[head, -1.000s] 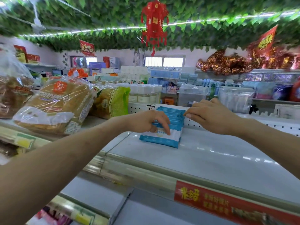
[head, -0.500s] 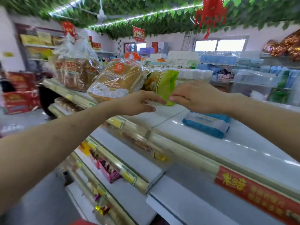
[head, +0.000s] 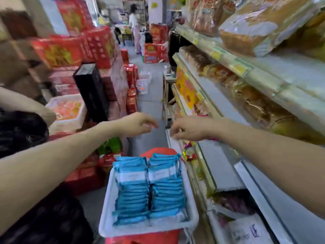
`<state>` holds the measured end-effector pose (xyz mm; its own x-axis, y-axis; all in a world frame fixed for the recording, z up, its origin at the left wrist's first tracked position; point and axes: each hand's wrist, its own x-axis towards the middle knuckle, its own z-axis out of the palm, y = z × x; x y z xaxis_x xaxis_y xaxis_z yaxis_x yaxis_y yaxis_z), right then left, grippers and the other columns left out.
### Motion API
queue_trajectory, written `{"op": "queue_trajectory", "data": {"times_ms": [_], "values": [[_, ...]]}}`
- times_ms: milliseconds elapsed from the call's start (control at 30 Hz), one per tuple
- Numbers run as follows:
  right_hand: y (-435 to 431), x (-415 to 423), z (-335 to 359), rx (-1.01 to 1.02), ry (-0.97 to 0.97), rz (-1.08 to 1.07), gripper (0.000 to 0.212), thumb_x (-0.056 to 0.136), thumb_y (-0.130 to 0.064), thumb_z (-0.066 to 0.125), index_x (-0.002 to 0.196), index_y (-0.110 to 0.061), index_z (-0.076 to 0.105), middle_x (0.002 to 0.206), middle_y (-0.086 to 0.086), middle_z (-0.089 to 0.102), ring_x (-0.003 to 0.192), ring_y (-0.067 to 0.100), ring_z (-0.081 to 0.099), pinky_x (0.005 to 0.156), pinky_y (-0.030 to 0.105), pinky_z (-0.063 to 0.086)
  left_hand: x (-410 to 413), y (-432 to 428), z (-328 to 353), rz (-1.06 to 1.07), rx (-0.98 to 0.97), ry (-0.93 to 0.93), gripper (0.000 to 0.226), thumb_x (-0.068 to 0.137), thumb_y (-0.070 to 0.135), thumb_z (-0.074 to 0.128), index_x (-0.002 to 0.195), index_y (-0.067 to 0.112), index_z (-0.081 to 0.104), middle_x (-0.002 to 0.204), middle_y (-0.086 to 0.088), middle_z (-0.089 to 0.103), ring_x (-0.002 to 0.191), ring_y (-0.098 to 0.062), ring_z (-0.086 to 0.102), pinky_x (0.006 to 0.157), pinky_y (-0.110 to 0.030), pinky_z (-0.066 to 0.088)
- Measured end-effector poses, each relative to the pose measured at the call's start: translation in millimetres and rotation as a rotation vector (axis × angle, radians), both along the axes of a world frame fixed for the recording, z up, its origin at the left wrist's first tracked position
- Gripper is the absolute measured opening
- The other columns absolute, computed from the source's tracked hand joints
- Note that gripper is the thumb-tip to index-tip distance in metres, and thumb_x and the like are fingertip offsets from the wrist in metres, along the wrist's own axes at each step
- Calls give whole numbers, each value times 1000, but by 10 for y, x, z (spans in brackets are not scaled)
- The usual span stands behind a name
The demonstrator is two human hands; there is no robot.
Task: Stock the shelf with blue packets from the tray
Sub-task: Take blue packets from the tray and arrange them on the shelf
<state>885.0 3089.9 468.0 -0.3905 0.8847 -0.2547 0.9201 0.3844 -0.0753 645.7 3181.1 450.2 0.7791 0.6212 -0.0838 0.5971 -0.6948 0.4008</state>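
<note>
A white tray sits low in front of me on a red stool. Two rows of blue packets with white bands fill it. My left hand and my right hand hover side by side in the air above the far end of the tray. Both have loosely curled fingers and hold nothing. The top shelf where the packets go runs along the upper right; the stocked packets are out of view.
Bread bags lie on the top shelf, and lower shelves hold snacks at right. Red cartons and a black crate line the left of the aisle. A person stands far down the aisle.
My view has swung left and down from the shelf top to the tray. Both hands have left the stacked packets on the shelf and come down empty over the tray.
</note>
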Motion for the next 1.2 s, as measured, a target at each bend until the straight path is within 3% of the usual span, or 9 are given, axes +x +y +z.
{"op": "queue_trajectory", "data": {"times_ms": [67,167,367,500,667,933,1000,1100,1200], "values": [[-63,-178,-507,-130,35,59,25,101,-35,56,117,-24,72,119,-3,67,109,18,62,91,37,49,-379,-213,-526,53,-14,78,27,93,6,62,115,17,75,102,13,65,101,-13,67,89,-19,50],[-178,-285,-1120,-201,99,87,25,101,-35,59,122,-27,69,135,-3,55,128,16,49,108,36,39,-831,-472,-1162,55,-75,204,27,96,17,60,116,29,73,128,10,62,120,-14,59,105,-35,45],[-314,-267,-1782,-3,112,140,28,92,-29,64,118,-40,65,118,-11,45,110,15,48,94,40,45,-1136,-690,-1680,34,23,240,28,97,23,60,119,38,69,153,9,39,138,-20,37,108,-43,38],[-317,-249,-1883,89,78,180,36,91,-25,60,124,-41,62,129,-7,43,121,19,43,102,39,40,-1125,-667,-1725,1,115,259,33,94,24,59,121,41,67,153,7,34,140,-21,30,105,-42,33],[-336,-357,-1833,-18,70,204,39,94,-19,61,128,-37,62,134,-5,45,122,20,44,97,42,44,-1040,-603,-1674,-100,69,297,33,95,24,59,121,40,70,137,5,46,121,-20,43,99,-39,43],[-271,-514,-1729,-26,-50,298,61,88,7,59,134,-33,62,118,-7,57,102,22,54,64,37,34,-841,-565,-1728,-143,-45,275,52,96,7,50,134,39,64,138,9,58,123,-21,58,100,-34,47],[-132,-446,-1507,-54,-43,275,63,85,11,60,133,-31,65,119,-6,60,109,24,57,70,40,43,-744,-392,-1457,-176,-47,276,49,98,6,52,131,39,66,134,12,64,120,-13,60,102,-25,46],[108,-248,-932,-65,51,78,54,93,4,60,129,-35,67,134,-8,58,123,19,54,98,40,47,-588,29,-853,-151,-7,249,50,95,9,60,124,49,67,129,19,67,115,-9,63,104,-31,48],[310,10,-74,-15,79,-78,53,92,-2,64,128,-40,68,133,-8,57,118,15,54,93,29,42,-293,430,-57,-156,59,206,56,92,9,64,121,57,67,121,18,70,105,-7,65,97,-29,50]]}}
